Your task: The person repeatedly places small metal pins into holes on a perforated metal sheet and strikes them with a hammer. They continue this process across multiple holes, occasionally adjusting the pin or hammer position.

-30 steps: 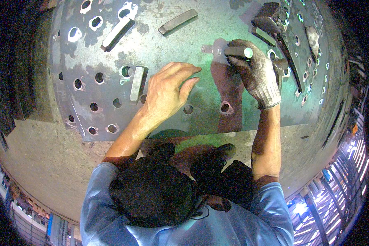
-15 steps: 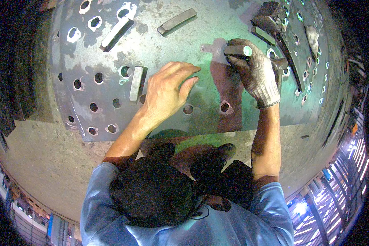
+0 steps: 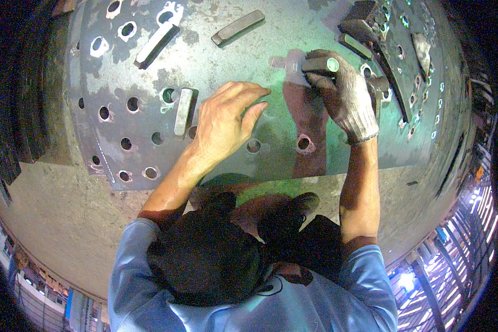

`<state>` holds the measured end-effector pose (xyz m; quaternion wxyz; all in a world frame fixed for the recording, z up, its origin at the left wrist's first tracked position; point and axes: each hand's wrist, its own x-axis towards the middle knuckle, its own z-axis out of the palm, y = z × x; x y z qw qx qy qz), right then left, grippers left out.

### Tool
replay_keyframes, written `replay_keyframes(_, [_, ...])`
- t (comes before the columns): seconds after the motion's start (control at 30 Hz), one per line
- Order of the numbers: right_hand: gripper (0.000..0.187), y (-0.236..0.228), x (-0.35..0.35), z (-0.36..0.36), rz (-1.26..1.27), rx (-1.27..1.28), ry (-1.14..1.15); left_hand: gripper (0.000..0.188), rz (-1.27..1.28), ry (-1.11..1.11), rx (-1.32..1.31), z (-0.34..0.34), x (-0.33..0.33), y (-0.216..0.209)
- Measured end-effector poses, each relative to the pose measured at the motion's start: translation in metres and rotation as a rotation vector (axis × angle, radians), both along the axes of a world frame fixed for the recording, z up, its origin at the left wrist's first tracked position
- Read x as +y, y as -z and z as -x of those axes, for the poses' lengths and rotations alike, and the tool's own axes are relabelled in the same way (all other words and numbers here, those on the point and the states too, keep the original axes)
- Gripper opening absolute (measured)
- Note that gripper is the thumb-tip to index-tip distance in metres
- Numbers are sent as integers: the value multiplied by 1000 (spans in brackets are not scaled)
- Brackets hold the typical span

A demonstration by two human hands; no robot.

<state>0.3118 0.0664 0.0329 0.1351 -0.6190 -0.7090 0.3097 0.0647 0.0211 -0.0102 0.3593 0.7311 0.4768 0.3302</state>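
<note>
A large steel plate (image 3: 227,63) with several rough-edged holes lies under both hands. My right hand (image 3: 346,99), in a worn, soiled white knit glove, grips a short steel stamp punch (image 3: 322,65). The punch's round end is bright, and small marks stamped in the plate lie just left of it. My bare left hand (image 3: 227,113) hovers over or rests on the plate, I cannot tell which. Its fingers are loosely bent and its thumb is apart, with nothing held. A similar steel punch (image 3: 183,112) lies just left of that hand.
Two more punches, one pale (image 3: 156,47) and one grey (image 3: 238,27), lie at the far side. Right of the glove are a hammer-like dark head (image 3: 377,84), a long dark bar (image 3: 394,88), a small punch (image 3: 355,46) and a dark block (image 3: 362,22). Bare concrete floor (image 3: 55,216) borders the plate.
My right hand and the punch have shifted very slightly to the left and away from me. My left hand stays almost in place.
</note>
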Motion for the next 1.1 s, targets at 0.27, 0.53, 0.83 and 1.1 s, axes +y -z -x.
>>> replay_keyframes(0.27, [19, 3, -6, -9, 35, 225, 90, 19, -20, -9, -26, 1, 0, 3])
replay_keyframes(0.53, [16, 2, -4, 0, 25, 245, 114, 19, -35, -19, -30, 1, 0, 5])
replay_keyframes(0.83, [17, 0, 0, 3, 50, 191, 134, 19, -24, -17, -40, 0, 0, 6])
replay_keyframes(1.1, [23, -1, 0, 4, 92, 165, 128, 19, -28, -21, -33, 0, -1, 4])
